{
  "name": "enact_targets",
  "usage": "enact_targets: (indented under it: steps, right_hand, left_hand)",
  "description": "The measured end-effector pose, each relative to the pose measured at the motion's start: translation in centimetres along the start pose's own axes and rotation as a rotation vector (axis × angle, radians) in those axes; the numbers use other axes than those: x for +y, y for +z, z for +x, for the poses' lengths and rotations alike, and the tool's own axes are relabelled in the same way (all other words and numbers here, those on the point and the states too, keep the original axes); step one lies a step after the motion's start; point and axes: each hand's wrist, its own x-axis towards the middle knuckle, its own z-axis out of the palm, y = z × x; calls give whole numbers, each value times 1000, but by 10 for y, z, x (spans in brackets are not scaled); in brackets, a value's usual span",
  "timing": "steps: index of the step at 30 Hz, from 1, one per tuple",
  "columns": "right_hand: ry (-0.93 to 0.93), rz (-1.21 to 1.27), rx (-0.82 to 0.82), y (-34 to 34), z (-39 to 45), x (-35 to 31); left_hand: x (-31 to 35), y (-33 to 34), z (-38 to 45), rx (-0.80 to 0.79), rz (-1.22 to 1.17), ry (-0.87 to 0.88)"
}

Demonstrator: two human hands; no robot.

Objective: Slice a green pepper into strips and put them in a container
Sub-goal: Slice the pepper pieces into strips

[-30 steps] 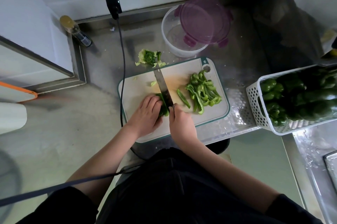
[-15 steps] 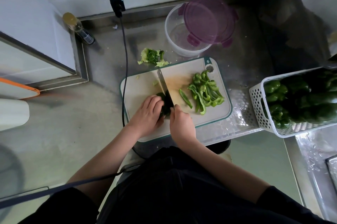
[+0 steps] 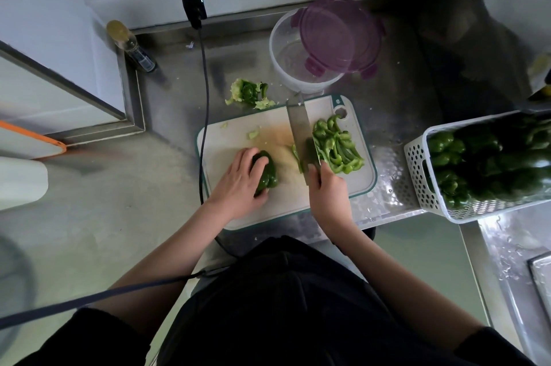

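The cutting board [image 3: 238,216] lies on the steel counter [image 3: 396,115], its near edge at the counter's front lip and its far edge just short of the round clear container [image 3: 286,67], whose purple lid [image 3: 340,34] sits askew over its right side. To the right, a white perforated basket [image 3: 417,174] of whole peppers stands near the board's right edge with a strip of wet counter between them. A bare patch of board lies between the two hands. The left hand [image 3: 238,183] rests curled over the uncut green pepper piece [image 3: 268,174], fingers bent over its top and thumb at its near end, on the board's left half. The right hand [image 3: 328,195] grips the knife [image 3: 301,133] at the handle, fingers wrapped round it; the blade lies against the left side of the pile of cut strips [image 3: 337,148], which covers the board's right half. The piece is dark, glossy and lobed; the strips are paler and curled. Pepper trimmings [image 3: 247,94] lie off the board's far left corner.
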Motion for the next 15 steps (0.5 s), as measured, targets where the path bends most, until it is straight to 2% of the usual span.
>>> enact_targets:
  steps: [4,8,12,15]
  right_hand:
    - [-160,-376,38,1,-6,5]
    - [-318,-572,167,-2,-10,11]
    - [-382,-592,246,0,-10,15]
    - [-279,-347,194,-1,-13,14]
  left_hand:
    - [6,-9,5,-17,13,-94]
    - [8,-12,4,-8,-12,-204]
    - [11,-11,2,-24,-24,-251]
    - [10,-14,1,74,-82,-208]
